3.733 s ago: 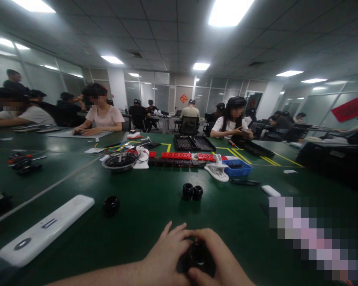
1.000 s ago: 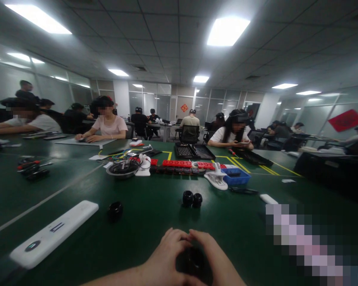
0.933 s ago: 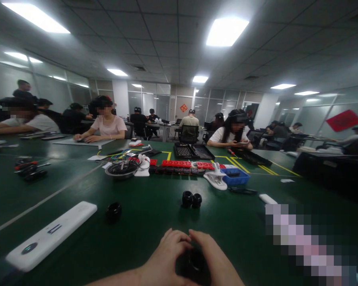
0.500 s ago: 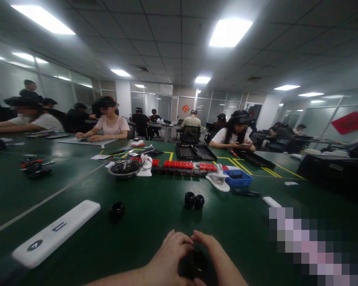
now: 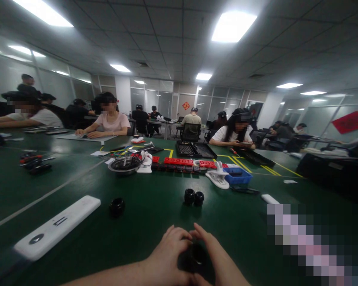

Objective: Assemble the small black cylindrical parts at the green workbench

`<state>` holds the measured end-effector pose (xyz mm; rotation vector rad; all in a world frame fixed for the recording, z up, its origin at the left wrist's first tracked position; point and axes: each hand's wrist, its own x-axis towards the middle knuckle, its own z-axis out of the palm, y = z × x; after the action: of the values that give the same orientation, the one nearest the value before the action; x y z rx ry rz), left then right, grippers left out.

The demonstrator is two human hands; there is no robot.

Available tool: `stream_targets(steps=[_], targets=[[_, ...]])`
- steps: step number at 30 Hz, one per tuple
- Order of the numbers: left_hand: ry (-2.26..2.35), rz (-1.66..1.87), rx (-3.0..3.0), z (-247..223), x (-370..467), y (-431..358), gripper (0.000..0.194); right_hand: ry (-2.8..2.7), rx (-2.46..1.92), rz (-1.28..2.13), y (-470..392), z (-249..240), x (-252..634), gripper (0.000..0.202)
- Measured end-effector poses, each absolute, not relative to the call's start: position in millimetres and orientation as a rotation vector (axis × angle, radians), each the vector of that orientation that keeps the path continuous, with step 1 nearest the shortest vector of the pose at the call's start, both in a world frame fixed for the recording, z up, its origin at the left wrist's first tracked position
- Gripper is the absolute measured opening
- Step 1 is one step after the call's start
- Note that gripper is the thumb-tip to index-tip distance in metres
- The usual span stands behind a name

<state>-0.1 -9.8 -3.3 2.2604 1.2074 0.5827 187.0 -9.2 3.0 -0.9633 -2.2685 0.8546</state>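
At the bottom middle, my left hand (image 5: 165, 260) and my right hand (image 5: 219, 262) close together around a small black round part (image 5: 197, 256), fingertips meeting above it. The part rests low over the green table (image 5: 149, 222). Two more black round parts (image 5: 193, 197) stand side by side a little further out on the table. Another black round part (image 5: 117, 206) lies to the left of them.
A long white flat device (image 5: 56, 227) lies at the near left. Further out are a round dish with cables (image 5: 123, 164), red strips (image 5: 186, 161), a white clip (image 5: 217, 178) and a blue bin (image 5: 238, 175). Several people sit around the far tables.
My hands have stayed cupped on the black part, shifting their fingers only slightly. The view has wobbled up and down a little; nothing on the table has moved.
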Motion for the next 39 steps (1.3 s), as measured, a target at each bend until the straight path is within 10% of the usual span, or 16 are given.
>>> stream_targets(steps=[39], targets=[[1.189, 0.525, 2.278, 3, 0, -11, 0.055, -2.296, -0.909, 0.786, -12, 8, 181, 0.064]])
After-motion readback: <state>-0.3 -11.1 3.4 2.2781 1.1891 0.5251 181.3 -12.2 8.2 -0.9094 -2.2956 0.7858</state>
